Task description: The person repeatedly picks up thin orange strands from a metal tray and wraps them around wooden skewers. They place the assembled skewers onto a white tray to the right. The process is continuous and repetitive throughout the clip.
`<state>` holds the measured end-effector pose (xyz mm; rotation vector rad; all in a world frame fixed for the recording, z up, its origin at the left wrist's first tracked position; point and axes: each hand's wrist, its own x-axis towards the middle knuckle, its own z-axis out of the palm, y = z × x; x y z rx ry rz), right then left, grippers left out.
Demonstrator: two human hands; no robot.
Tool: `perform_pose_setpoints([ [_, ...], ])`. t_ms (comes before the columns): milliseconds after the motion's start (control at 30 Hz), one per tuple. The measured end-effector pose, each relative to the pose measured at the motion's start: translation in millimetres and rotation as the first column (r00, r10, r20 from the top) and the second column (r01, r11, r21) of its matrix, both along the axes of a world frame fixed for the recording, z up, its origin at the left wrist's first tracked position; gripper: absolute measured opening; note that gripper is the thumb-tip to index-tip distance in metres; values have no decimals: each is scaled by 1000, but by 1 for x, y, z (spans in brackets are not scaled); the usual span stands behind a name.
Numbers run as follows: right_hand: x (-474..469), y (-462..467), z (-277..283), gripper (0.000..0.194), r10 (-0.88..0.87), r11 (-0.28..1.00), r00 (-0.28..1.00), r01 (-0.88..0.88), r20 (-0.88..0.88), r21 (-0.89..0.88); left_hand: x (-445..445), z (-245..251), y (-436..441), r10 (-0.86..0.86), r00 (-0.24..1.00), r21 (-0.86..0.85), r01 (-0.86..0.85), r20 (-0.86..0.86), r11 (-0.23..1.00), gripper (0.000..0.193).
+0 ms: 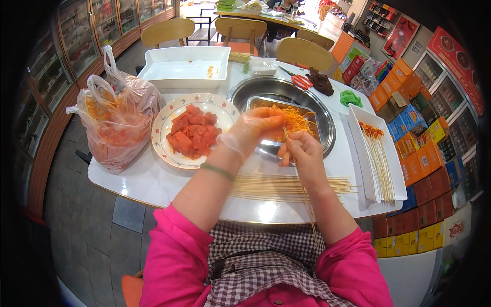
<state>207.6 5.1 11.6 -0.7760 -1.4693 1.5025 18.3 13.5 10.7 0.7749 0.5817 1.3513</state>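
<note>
My left hand (259, 124), in a clear plastic glove, closes its fingers around the upper end of a bamboo skewer (303, 188); what lies inside the fingers is hidden. Bare, my right hand (305, 151) pinches that skewer lower down, and its shaft slants towards my apron. Behind both hands, orange shreds (299, 119) fill a rectangular metal tray (314, 134) set in a round steel basin (328, 130). To the left, red meat pieces (193, 130) are heaped on a patterned plate (159, 142). Loose bamboo skewers (264, 188) lie under my forearms.
A white tray (360, 172) at right holds several loaded skewers (376, 153). Plastic bags of food (119, 126) stand at left, near a long white tray (184, 63). Red-handled scissors (302, 81), a dark crumpled item (321, 81) and a green crumpled item (350, 98) lie behind the basin.
</note>
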Motion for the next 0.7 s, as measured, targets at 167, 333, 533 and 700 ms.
perform_pose_setpoints([
  [167,-9,-2,3,16,-69,997,995,67,67,29,-2,-3,2,6,1000,-5,-6,-19,1000,19],
  [333,-17,-2,6,20,-119,992,991,121,60,-24,0,-3,2,27,996,-19,-28,-84,999,20],
  [533,-9,-9,12,16,-65,993,984,80,168,-86,-1,-7,5,59,994,7,-59,-94,998,20],
  [700,0,-7,2,18,-45,997,990,53,133,-60,4,-7,5,77,990,7,-76,-120,997,21],
])
